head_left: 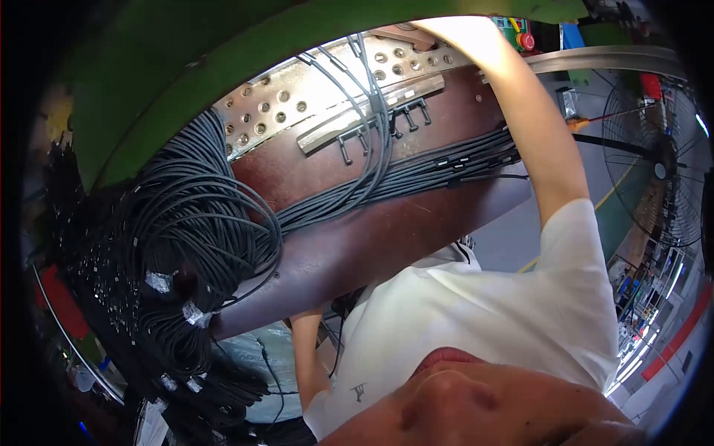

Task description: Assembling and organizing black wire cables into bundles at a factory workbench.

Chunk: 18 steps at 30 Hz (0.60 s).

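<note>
My right arm (547,141) reaches up and over the brown work surface (335,253) toward a brightly lit spot, where the green machine body (171,82) hides my right hand. Past the surface's near edge my left forearm (305,346) disappears, so that hand is hidden too. A bundle of thin dark grey cables (416,172) lies along the surface. Several of these cables rise to a metal plate with round holes (279,106). They cross a metal bar (320,134) that has black pegs below it. What either hand holds cannot be seen.
A large heap of coiled cables (201,208) hangs off the left end, tied in places with silvery wrap (197,315). A red push button (525,41) sits at the far right. Beyond my right arm stand a screwdriver (584,123) and a caged fan (658,167).
</note>
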Each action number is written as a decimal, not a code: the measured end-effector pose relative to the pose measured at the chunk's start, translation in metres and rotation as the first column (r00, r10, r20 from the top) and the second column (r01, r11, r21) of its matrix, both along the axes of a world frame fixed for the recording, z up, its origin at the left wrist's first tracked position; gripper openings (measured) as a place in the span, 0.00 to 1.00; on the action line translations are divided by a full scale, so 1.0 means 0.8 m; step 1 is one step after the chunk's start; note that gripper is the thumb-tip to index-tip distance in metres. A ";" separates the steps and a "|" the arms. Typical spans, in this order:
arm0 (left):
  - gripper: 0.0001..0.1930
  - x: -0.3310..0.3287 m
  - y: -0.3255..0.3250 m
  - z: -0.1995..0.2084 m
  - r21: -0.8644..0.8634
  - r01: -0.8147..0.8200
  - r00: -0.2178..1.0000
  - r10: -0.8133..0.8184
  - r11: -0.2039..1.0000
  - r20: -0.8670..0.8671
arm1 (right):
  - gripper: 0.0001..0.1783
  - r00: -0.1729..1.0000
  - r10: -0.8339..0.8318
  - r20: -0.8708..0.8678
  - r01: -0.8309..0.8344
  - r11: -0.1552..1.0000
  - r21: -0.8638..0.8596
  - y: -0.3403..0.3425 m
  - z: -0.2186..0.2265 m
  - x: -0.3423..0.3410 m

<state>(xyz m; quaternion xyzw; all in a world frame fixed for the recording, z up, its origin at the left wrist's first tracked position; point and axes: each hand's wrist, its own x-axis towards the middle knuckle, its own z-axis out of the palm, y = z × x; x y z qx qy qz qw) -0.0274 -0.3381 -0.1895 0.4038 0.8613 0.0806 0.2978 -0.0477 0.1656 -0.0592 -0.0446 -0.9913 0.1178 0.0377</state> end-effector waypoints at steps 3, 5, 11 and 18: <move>0.20 -0.007 0.021 -0.007 0.022 -0.019 1.000 0.019 1.000 0.008 | 0.11 1.000 0.014 0.002 -0.014 0.999 0.032 0.019 0.002 -0.004; 0.20 0.007 0.009 0.001 0.033 -0.020 0.999 0.019 0.999 0.027 | 0.11 1.000 0.012 0.016 -0.013 0.999 0.050 0.046 0.002 0.009; 0.20 0.011 -0.001 0.005 0.043 -0.030 0.998 0.027 0.999 0.060 | 0.11 0.999 0.012 0.034 -0.015 0.997 0.080 0.073 -0.006 0.007; 0.20 0.011 -0.003 0.008 0.052 -0.027 0.996 0.022 0.998 0.086 | 0.11 0.999 -0.002 0.044 -0.003 0.994 0.113 0.092 -0.007 0.014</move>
